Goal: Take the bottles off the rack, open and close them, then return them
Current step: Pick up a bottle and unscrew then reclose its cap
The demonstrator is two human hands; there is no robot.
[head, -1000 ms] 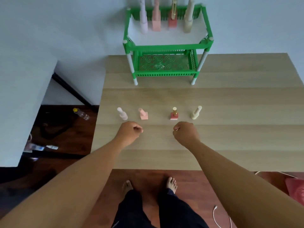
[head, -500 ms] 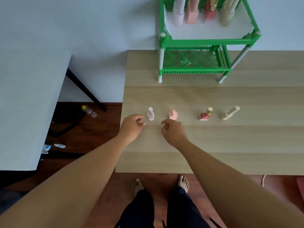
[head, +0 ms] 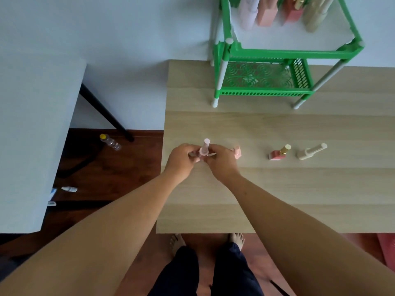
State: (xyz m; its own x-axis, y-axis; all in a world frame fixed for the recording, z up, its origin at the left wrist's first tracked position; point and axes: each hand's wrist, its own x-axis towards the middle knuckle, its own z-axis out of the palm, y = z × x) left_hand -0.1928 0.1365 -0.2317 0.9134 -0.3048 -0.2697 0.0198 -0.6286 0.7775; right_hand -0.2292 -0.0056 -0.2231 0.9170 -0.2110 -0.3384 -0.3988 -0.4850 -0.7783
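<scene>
Both hands meet on the pale pink bottle near the worktop's left edge: the left hand closes its grip around the base to steady it, the right hand pinches alongside, seemingly ready to twist the cap. Three bottles wait rightward.

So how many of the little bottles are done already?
Can't tell that any are finished. All four are off the green rack and on the table. Both hands, left hand and right hand, hold the pale pink bottle, its cap on. The peach bottle, red bottle and cream bottle wait, capped. After that, all return to the rack.
</scene>
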